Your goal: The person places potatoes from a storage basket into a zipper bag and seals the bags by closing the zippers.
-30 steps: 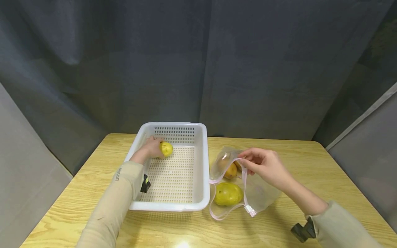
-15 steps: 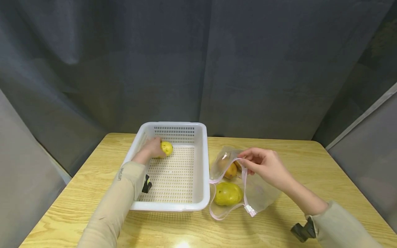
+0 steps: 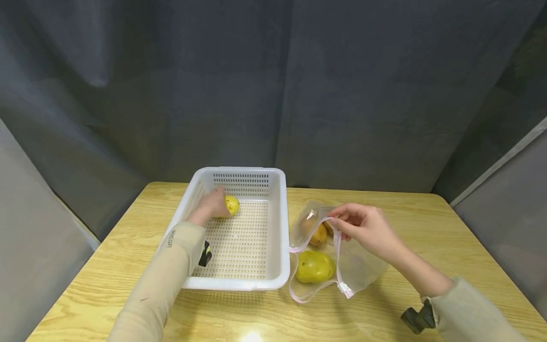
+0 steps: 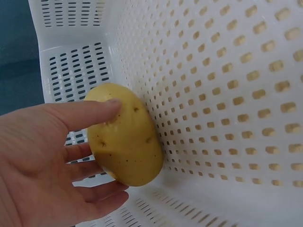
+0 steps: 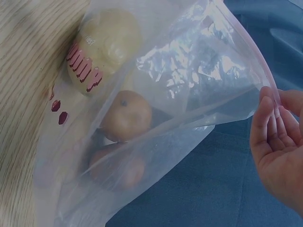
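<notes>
Inside the white basket, my left hand [image 3: 211, 204] grips a yellow potato [image 4: 127, 137], thumb over its top and fingers curled along its far side. The potato is against the perforated floor, near the left and back walls. At the right, my right hand [image 3: 367, 230] pinches the pink rim of a clear zip bag [image 5: 189, 56] between thumb and fingers, holding its mouth up and gaping. A larger yellow potato [image 3: 315, 267] lies within the bag's mouth. Behind it, a round orange fruit [image 5: 127, 116] and a second orange fruit [image 5: 118, 165] show through the plastic.
The white basket [image 3: 235, 285] stands left of the bag on a wooden table [image 3: 239, 320]. Its right wall is close beside the bag's mouth. Dark curtains [image 3: 273, 95] hang behind the table, and a grey panel [image 3: 34, 237] rises at the left.
My left hand has shifted slightly right and turned around the potato, which has barely moved. The right hand and bag have stayed in place.
</notes>
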The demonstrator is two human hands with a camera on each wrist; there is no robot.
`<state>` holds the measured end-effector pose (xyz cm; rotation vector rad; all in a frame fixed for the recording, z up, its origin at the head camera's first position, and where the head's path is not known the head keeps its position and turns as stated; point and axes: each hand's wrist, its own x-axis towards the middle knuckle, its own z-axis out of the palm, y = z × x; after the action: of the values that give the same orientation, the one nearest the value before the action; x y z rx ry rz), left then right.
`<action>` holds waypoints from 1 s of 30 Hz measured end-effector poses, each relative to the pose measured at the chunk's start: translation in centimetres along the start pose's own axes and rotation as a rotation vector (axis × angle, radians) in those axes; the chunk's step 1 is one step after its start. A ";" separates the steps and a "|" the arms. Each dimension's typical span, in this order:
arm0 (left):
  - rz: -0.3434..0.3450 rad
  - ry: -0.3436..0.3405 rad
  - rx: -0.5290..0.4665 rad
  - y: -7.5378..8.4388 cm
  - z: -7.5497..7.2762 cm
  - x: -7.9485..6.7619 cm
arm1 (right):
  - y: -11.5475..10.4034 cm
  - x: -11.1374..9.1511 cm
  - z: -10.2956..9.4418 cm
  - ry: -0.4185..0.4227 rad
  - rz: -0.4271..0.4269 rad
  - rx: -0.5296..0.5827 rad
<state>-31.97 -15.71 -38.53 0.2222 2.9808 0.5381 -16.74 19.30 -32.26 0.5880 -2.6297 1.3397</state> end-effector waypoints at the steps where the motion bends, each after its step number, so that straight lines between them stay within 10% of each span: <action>1: -0.002 -0.001 -0.003 0.1 0.0 -0.1 | 0.0 0.0 0.0 0.000 0.000 -0.002; 30: 0.002 -0.031 0.003 -0.1 0.4 0.0 | 0.2 -0.1 0.2 -0.006 0.007 0.008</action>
<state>-31.96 -15.69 -38.90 0.2315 2.9516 0.5258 -16.69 19.29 -32.50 0.5849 -2.6352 1.3526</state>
